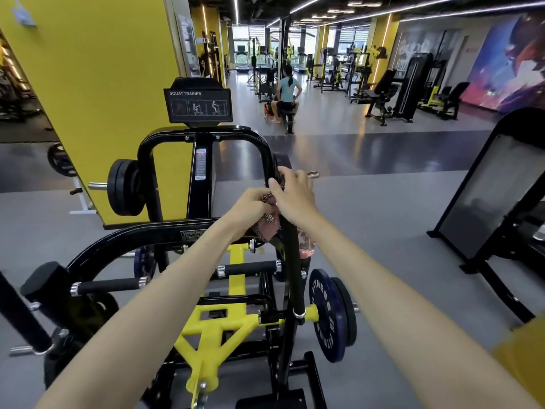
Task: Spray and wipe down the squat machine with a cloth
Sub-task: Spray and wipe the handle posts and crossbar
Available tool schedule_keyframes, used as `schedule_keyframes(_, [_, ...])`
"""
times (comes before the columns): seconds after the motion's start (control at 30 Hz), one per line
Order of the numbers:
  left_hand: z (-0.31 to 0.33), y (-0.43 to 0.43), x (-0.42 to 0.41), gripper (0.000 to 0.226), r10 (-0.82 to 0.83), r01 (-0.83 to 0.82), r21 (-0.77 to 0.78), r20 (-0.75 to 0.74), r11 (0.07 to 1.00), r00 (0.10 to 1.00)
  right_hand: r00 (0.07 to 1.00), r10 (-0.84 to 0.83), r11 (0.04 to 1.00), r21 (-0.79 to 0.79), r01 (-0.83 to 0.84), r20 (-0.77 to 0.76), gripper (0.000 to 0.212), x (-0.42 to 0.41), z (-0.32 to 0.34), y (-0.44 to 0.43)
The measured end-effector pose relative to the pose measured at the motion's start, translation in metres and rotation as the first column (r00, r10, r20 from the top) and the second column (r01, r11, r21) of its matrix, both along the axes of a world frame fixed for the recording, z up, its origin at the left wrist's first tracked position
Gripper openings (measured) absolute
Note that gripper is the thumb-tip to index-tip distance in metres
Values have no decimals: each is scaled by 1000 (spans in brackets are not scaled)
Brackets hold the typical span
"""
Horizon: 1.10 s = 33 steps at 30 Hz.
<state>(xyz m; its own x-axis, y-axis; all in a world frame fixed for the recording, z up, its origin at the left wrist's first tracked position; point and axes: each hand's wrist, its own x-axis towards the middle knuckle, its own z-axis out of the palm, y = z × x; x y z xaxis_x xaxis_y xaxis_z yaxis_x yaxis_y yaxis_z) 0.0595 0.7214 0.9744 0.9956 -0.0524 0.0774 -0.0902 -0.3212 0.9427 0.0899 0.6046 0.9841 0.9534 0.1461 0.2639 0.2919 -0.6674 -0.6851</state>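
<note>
The squat machine (203, 149) is a black and yellow frame with a "SQUAT TRAINER" sign on top, right in front of me. A pinkish patterned cloth (267, 218) is bunched against the frame's right upright. My left hand (250, 206) grips the cloth's lower part. My right hand (295, 193) lies over its upper part, fingers pressing it to the black tube. A clear spray bottle with pink liquid (306, 245) shows below my right wrist, partly hidden behind a black bar. I cannot tell what holds it.
Weight plates hang on the machine at left (125, 187) and lower right (328, 314). A black padded bench frame (486, 196) stands to the right. A yellow pillar (97, 84) rises at left. A person (286, 95) sits far ahead among other machines.
</note>
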Motion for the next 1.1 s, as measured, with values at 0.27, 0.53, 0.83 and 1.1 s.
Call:
schedule_keyframes(0.27, [-66, -7, -2, 36, -71, 75, 85, -43, 994, 996, 996, -1, 989, -144, 14, 90, 40, 8, -10, 5])
schedule_keyframes(0.53, [-138, -23, 12, 50, -134, 155, 222, -107, 963, 985, 1000, 17, 987, -163, -16, 5, 42, 9, -8, 9])
schedule_keyframes(0.83, [-214, -35, 26, 40, -155, 248, 367, -265, 896, 952, 999, 25, 992, -122, -28, -25, 39, 8, -11, 9])
schedule_keyframes(1.1, [-262, -43, 26, 29, -156, 295, 384, -353, 875, 923, 1000, 15, 997, -80, -16, -18, 38, 7, -8, 8])
